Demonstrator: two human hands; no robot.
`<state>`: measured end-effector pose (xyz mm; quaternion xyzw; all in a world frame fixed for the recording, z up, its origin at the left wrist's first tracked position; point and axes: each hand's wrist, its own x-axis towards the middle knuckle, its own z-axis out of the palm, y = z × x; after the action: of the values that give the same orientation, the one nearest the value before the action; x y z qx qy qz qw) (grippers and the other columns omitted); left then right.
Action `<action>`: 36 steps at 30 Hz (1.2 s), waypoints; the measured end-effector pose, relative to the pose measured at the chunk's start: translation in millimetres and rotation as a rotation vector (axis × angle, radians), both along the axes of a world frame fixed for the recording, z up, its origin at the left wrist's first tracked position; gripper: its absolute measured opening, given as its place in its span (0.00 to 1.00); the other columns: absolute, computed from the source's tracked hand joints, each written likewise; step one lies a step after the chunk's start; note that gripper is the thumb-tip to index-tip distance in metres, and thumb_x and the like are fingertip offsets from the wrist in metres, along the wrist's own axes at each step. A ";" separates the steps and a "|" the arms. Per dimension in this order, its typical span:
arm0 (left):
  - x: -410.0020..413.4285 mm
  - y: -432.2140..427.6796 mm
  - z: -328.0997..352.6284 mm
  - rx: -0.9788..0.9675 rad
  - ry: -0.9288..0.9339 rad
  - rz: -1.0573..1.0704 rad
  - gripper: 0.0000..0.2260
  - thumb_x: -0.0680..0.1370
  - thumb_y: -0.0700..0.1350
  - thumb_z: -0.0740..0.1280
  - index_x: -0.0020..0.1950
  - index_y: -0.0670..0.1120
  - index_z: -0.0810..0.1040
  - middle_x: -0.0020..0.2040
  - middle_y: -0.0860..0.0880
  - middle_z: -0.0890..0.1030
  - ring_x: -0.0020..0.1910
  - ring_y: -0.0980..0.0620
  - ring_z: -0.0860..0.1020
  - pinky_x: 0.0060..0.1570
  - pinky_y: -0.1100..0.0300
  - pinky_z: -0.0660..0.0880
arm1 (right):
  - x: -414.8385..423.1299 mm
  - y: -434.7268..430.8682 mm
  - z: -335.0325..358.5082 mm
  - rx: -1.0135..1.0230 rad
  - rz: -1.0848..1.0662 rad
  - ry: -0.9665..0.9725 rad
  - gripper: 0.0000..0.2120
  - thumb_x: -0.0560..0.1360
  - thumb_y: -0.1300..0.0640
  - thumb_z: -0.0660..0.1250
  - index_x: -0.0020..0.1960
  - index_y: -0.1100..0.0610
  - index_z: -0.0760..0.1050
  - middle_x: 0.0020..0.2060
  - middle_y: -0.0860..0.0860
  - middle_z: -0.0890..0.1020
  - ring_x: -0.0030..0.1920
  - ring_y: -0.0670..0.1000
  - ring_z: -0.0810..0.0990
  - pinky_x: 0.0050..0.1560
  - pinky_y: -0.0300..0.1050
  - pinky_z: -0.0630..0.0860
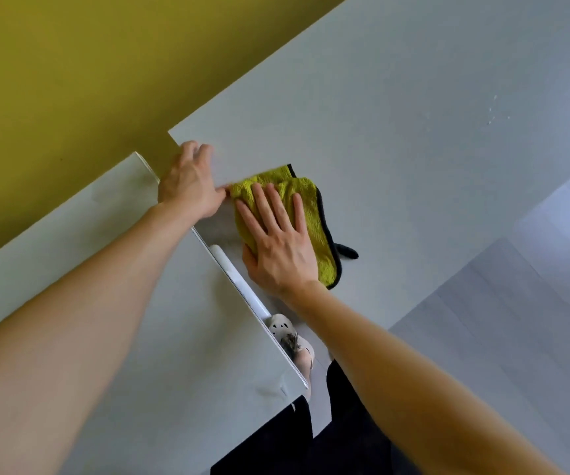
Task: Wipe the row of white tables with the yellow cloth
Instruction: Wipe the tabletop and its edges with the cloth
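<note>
Two white tables stand apart by a narrow gap: right table (413,114), left table (105,303). Yellow cloth (319,248) lies folded on the right table beside the gap. Right hand (276,248) presses flat on it, fingers straight. Left hand (187,186) sits at that table's edge, fingers bent; grip cannot be told.

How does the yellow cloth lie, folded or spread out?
Folded: the yellow cloth shows two stacked layers near its far edge, under the flat right hand.

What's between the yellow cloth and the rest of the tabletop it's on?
Nothing visible. The right hand presses the yellow cloth flat near the left edge of the table; only faint specks show farther across. The left hand rests at the corner, out of that path.
</note>
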<state>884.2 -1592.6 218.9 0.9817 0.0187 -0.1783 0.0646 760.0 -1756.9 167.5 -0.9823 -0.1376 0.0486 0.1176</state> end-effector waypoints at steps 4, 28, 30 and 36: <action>-5.1 -3.7 6.8 0.012 0.055 0.021 0.35 0.82 0.60 0.72 0.83 0.48 0.63 0.85 0.45 0.59 0.80 0.37 0.68 0.70 0.39 0.73 | -74.5 -79.0 3.5 -0.025 0.235 0.029 0.36 0.86 0.39 0.58 0.89 0.47 0.50 0.89 0.52 0.47 0.88 0.56 0.42 0.86 0.69 0.44; -75.3 -92.7 17.5 0.089 0.084 -0.189 0.46 0.73 0.58 0.83 0.84 0.53 0.61 0.78 0.40 0.64 0.76 0.37 0.66 0.76 0.45 0.70 | 2.0 -237.5 -2.5 -0.062 -0.641 0.026 0.35 0.85 0.33 0.51 0.89 0.46 0.54 0.89 0.51 0.47 0.88 0.53 0.42 0.84 0.72 0.42; -69.0 -97.7 20.1 0.139 0.106 -0.185 0.55 0.71 0.60 0.84 0.87 0.53 0.52 0.78 0.41 0.64 0.75 0.38 0.66 0.71 0.45 0.74 | -8.0 -199.5 -5.3 -0.083 -0.613 -0.008 0.35 0.85 0.34 0.53 0.88 0.48 0.57 0.89 0.54 0.50 0.89 0.56 0.45 0.84 0.73 0.44; -35.7 -126.0 38.9 0.401 0.211 -0.290 0.60 0.61 0.65 0.86 0.81 0.52 0.53 0.71 0.41 0.65 0.71 0.39 0.69 0.65 0.45 0.73 | -48.0 -143.5 -1.6 -0.009 0.025 0.033 0.36 0.87 0.36 0.54 0.89 0.49 0.49 0.89 0.53 0.46 0.88 0.58 0.40 0.82 0.76 0.45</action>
<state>848.5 -1718.6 257.8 0.9432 -0.0805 -0.2798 -0.1599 712.0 -1900.4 165.9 -0.9802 -0.1474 0.0666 0.1145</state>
